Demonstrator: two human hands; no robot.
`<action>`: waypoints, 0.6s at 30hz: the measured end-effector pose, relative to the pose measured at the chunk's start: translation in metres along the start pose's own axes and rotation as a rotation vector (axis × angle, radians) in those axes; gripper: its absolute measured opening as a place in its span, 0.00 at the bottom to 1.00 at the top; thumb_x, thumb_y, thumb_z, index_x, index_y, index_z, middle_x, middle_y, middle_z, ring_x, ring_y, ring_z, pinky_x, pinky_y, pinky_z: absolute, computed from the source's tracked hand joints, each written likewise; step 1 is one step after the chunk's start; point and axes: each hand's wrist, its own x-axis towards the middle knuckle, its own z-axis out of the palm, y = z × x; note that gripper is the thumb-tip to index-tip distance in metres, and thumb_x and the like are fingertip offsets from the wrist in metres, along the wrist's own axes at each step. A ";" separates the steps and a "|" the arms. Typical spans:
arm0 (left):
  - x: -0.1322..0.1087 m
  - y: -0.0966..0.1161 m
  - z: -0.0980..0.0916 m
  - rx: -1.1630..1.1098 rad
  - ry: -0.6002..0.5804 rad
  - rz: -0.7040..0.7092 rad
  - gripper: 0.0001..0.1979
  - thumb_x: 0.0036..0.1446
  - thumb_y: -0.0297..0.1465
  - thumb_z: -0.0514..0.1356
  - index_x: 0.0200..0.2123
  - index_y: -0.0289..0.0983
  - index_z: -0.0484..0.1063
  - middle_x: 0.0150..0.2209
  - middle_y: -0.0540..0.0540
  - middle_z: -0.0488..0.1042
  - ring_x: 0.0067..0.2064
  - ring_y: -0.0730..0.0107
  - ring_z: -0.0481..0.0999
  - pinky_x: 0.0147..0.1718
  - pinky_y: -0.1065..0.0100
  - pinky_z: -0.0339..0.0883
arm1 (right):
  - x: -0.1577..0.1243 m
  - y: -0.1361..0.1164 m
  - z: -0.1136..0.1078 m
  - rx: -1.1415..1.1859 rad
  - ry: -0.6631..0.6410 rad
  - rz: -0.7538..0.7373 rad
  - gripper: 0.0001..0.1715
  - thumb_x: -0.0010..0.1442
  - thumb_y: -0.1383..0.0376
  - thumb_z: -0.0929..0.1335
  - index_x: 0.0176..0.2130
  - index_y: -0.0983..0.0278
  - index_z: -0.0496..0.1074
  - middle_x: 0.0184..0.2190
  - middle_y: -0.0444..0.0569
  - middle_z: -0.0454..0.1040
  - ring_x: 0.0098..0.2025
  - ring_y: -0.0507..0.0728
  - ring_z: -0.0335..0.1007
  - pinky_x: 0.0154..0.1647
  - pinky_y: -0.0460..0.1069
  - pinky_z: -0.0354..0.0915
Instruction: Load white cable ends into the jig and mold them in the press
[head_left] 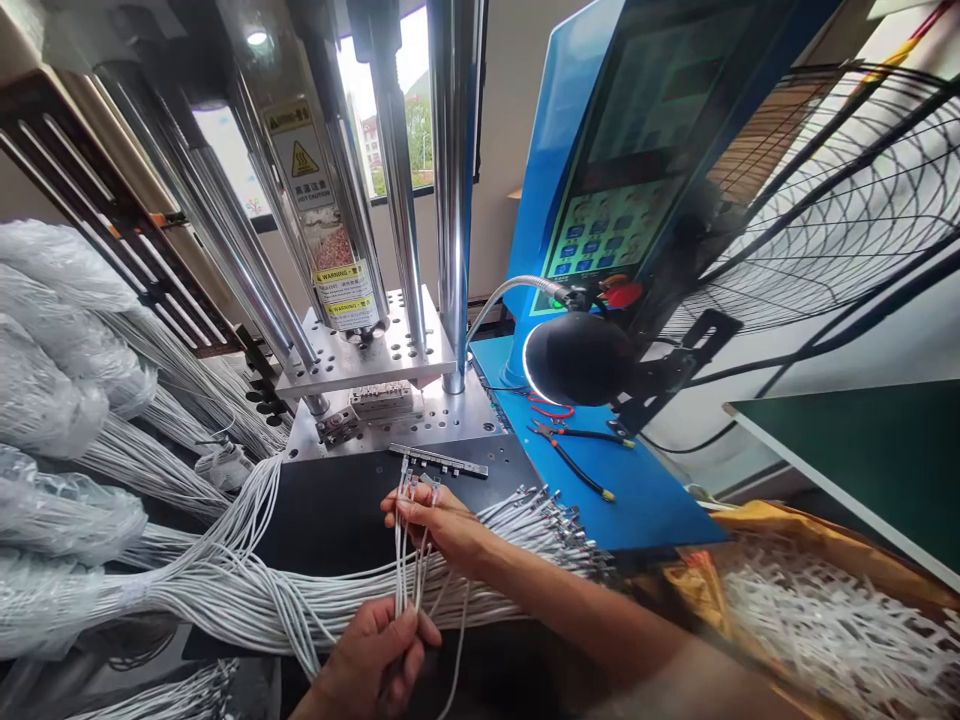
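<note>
White cables (409, 560), a small bunch of thin ones, run upright between two bare hands near the middle of the scene. Near the bottom edge, the left hand (375, 655) pinches the lower part of the bunch between thumb and curled fingers. Just beyond it, the right hand (435, 520) grips the same cables close to their metal plug ends (411, 487), fingers pressed together around them, with the forearm reaching in from the right. The plug ends point toward a narrow metal bar (439, 461) lying on a dark table top (330, 510) just past the fingers; they look close to the bar, but whether they touch it cannot be told. Under and behind the hands, a thick bundle of white cables (225, 585) sweeps across from the left, and more plug-tipped cables (555, 520) fan out to the right. Farther back stands a press machine (375, 350) with shiny steel columns and yellow warning labels. To the right sit a blue control panel (600, 200), a round black lamp (577, 358) on a bendy neck, and pliers (570, 435) on a blue surface. Bagged cable bundles (52, 400) pile up on the far left.
</note>
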 end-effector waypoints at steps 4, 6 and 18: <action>0.002 0.000 -0.001 -0.019 0.017 -0.012 0.25 0.50 0.51 0.65 0.33 0.33 0.72 0.15 0.56 0.64 0.12 0.84 0.52 0.10 0.78 0.46 | 0.000 -0.002 0.001 -0.023 -0.032 -0.015 0.24 0.54 0.49 0.72 0.40 0.67 0.76 0.30 0.47 0.74 0.21 0.45 0.53 0.24 0.44 0.47; 0.003 -0.004 -0.001 -0.031 0.024 -0.019 0.25 0.49 0.51 0.66 0.33 0.32 0.72 0.15 0.56 0.64 0.12 0.84 0.51 0.09 0.78 0.45 | 0.000 -0.002 0.002 -0.035 -0.039 -0.027 0.24 0.55 0.49 0.72 0.40 0.67 0.76 0.30 0.47 0.74 0.22 0.45 0.53 0.24 0.44 0.47; 0.025 0.150 -0.057 -0.201 0.685 0.646 0.08 0.57 0.30 0.62 0.37 0.30 0.72 0.22 0.54 0.60 0.20 0.80 0.61 0.18 0.77 0.58 | -0.030 -0.047 -0.029 -1.137 0.124 -0.159 0.16 0.60 0.59 0.66 0.46 0.65 0.72 0.43 0.53 0.72 0.43 0.59 0.68 0.43 0.52 0.62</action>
